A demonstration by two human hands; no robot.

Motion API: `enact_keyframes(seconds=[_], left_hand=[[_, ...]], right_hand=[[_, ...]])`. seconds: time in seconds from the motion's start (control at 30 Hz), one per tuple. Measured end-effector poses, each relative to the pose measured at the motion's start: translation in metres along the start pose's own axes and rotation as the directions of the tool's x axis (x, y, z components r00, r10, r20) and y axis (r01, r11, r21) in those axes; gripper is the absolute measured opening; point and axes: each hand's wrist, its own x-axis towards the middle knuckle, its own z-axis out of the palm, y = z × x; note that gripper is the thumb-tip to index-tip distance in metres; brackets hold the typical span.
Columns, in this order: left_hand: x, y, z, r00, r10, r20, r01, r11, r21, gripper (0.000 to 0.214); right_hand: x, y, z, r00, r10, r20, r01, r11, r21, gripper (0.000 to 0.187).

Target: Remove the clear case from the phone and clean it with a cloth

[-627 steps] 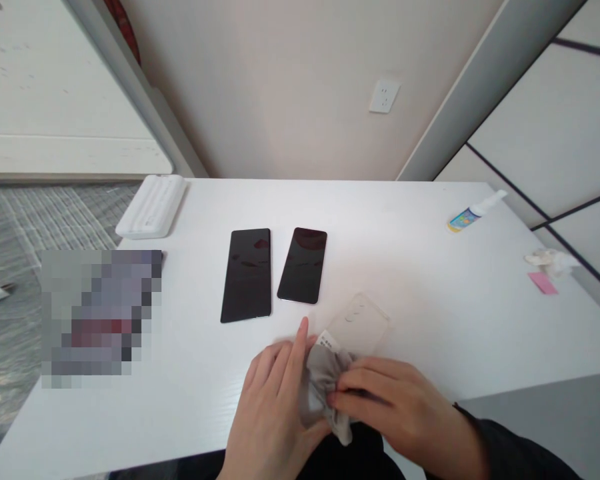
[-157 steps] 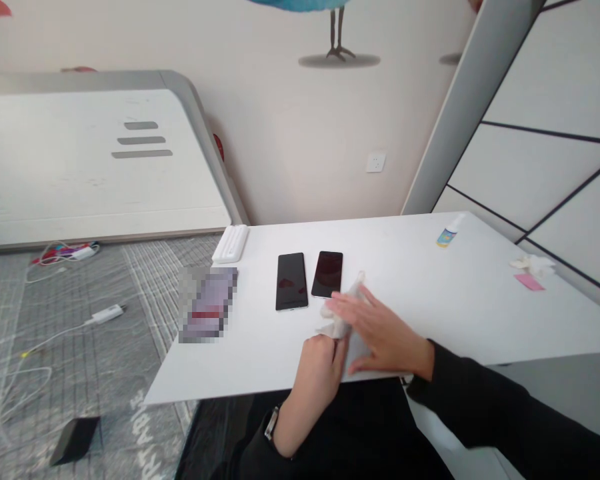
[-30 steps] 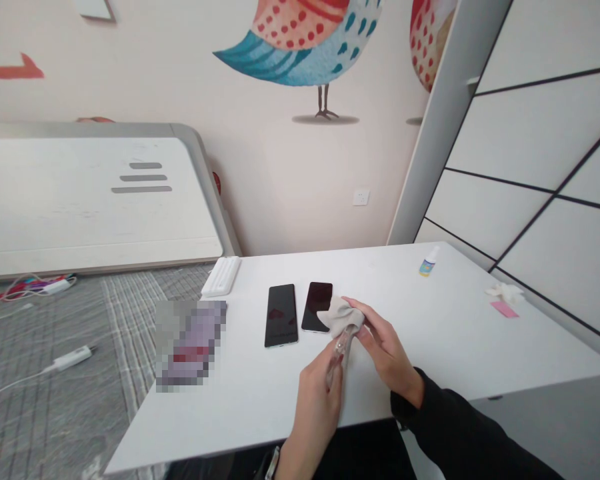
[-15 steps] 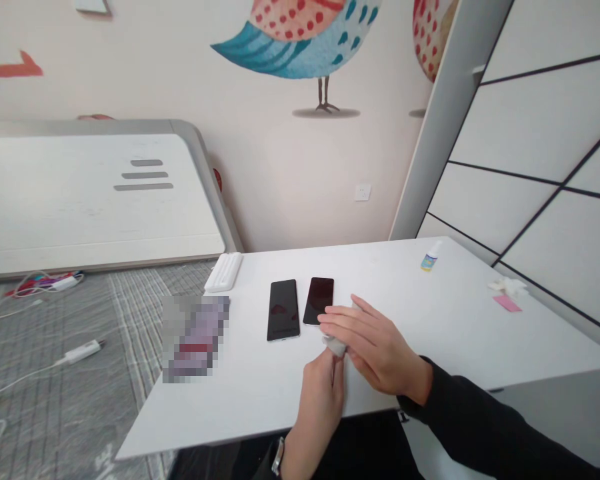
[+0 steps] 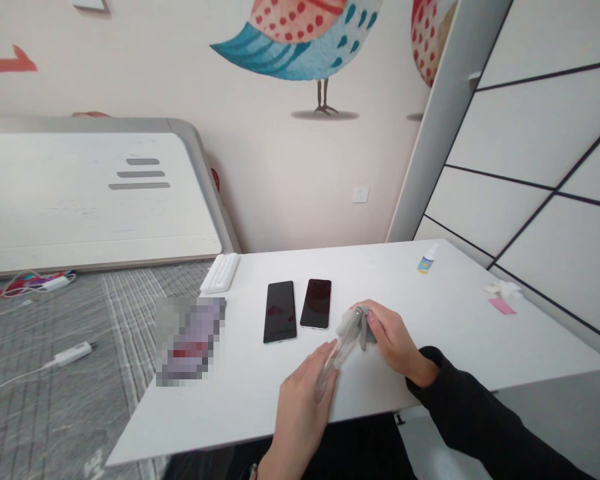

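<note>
Clear case point(image 5: 341, 351) glossy plastic; cloth point(image 5: 364, 333) matt; phone screens point(image 5: 316, 304) glossy, glass-like; tabletop point(image 5: 445, 333) smooth.

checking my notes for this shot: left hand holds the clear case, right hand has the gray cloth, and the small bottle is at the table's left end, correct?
No: the head view shows the small bottle toward the right end of the table. The left hand does hold the clear case, and the right hand has the gray cloth.

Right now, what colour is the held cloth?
Grey; the cloth shows best in the head view.
</note>
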Motion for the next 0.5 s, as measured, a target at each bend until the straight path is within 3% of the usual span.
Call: enact_keyframes(seconds=[0.07, 0.23, 0.3, 0.37, 0.5], left_hand=[[-0.004, -0.003, -0.003, 0.997, -0.043, 0.058, 0.044, 0.999, -0.02, 0.033], [-0.004, -0.005, 0.0, 0.986, -0.078, 0.146, 0.056, 0.987, 0.15, 0.032], [-0.002, -0.005, 0.003, 0.989, -0.056, 0.137, 0.024, 0.975, 0.22, 0.033], [-0.002, -0.005, 0.006, 0.99, -0.047, 0.13, 0.007, 0.957, 0.291, 0.031], [-0.003, -0.006, 0.01, 0.988, -0.07, 0.136, 0.01, 0.918, 0.397, 0.026]], right_hand=[[-0.008, 0.011, 0.006, 0.989, 0.143, -0.038, -0.14, 0.987, 0.081, 0.04], [-0.012, 0.017, 0.011, 0.979, 0.193, -0.07, -0.185, 0.978, 0.1, 0.04], [-0.014, 0.009, 0.014, 0.992, 0.119, -0.035, -0.118, 0.993, 0.019, 0.037], [-0.019, -0.003, 0.019, 0.997, -0.019, 0.075, 0.027, 0.995, -0.095, 0.036], [-0.026, -0.02, 0.027, 0.897, -0.244, 0.369, 0.326, 0.928, -0.179, 0.044]])
